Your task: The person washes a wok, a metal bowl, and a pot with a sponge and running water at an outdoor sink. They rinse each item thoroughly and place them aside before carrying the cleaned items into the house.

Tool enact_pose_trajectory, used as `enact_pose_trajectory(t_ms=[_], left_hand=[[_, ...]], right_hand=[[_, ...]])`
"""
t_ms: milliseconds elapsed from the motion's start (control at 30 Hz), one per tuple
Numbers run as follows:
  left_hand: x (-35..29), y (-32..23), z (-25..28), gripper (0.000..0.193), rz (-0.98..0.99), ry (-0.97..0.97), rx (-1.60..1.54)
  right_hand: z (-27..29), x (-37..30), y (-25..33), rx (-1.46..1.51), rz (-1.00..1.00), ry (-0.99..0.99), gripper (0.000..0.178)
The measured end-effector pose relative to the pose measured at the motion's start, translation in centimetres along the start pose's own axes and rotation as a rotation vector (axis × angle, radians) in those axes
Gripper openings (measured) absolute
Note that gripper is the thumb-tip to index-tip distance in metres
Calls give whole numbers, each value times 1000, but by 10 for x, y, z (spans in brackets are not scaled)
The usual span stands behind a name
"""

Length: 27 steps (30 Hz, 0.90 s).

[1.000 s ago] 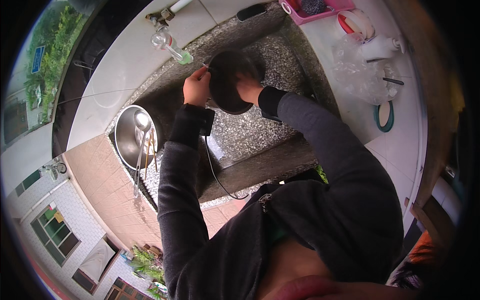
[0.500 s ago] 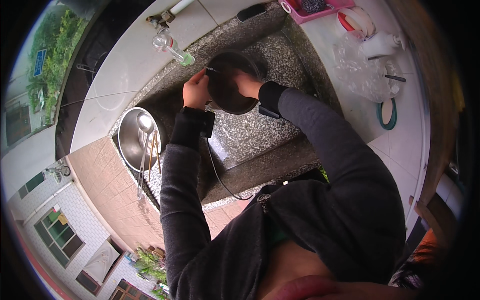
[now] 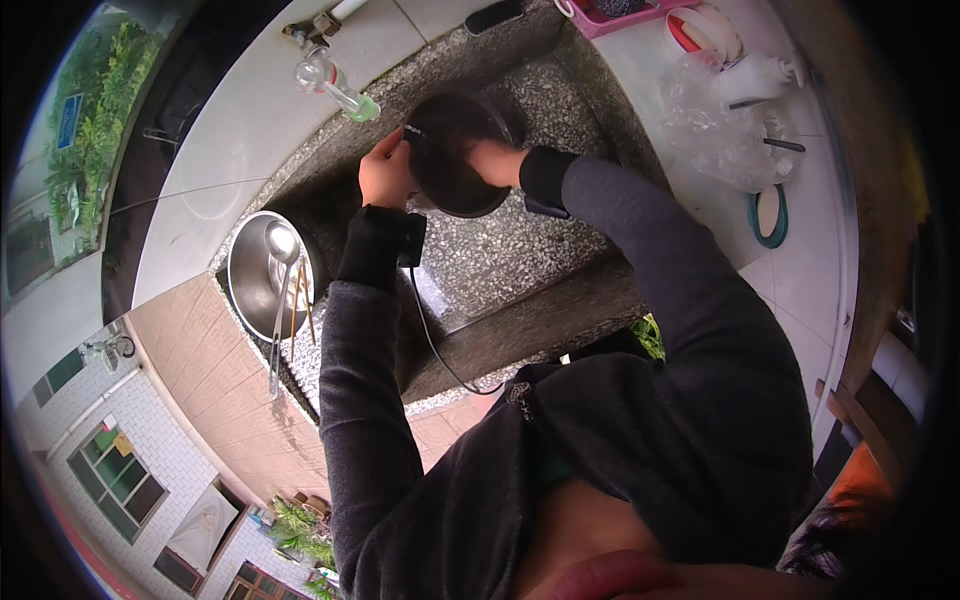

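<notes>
A dark round pot (image 3: 455, 190) is held tilted over the stone sink (image 3: 500, 265), its open mouth facing me. My left hand (image 3: 387, 175) grips it at its left side, thumb near the rim. Reaching into the mouth from the right is my right hand (image 3: 492, 162); its fingers lie in the dark inside, so whether they hold anything is hidden. Just above and left of the pot is a tap (image 3: 318, 72) with a clear and green spout (image 3: 360, 106).
On the sink's left ledge stands a steel pot (image 3: 250, 270) with a ladle (image 3: 281, 300) and chopsticks (image 3: 309, 305). The right counter holds a pink basket (image 3: 630, 22), a white pump bottle (image 3: 757, 80), a clear plastic bag (image 3: 705, 135) and a teal ring (image 3: 768, 218). A black object (image 3: 495, 16) lies on the back rim.
The view has shifted slightly, so everything sits a little higher and further left. Both hands keep their places at the pot, with the right hand still inside.
</notes>
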<state>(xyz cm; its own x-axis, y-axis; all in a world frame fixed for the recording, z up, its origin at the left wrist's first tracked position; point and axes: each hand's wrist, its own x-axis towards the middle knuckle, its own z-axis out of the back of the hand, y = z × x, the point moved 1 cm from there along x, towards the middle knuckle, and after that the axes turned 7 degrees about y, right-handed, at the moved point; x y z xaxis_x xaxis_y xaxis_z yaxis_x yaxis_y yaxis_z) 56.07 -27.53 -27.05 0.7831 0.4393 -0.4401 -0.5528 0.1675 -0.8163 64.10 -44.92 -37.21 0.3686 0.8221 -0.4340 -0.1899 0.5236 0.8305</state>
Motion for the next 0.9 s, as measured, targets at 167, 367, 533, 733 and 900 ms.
enact_pose_trajectory(t_ms=[167,367,533,733,900], left_hand=[[-3,4,-2,34,-27,2,-136],[-17,2,-2,33,6,-16,-141],[-49,-16,0,33,-161,-121,208],[-108,-45,16,30,-455,-295,589],[-161,-47,28,33,-531,-381,783]], right_hand=[[-46,-8,-20,-438,10,-135,43],[-29,2,-25,77,-104,-239,33],[19,-20,17,-220,88,-214,13],[60,-27,75,-68,217,-463,12],[75,-22,104,-114,77,-521,32]])
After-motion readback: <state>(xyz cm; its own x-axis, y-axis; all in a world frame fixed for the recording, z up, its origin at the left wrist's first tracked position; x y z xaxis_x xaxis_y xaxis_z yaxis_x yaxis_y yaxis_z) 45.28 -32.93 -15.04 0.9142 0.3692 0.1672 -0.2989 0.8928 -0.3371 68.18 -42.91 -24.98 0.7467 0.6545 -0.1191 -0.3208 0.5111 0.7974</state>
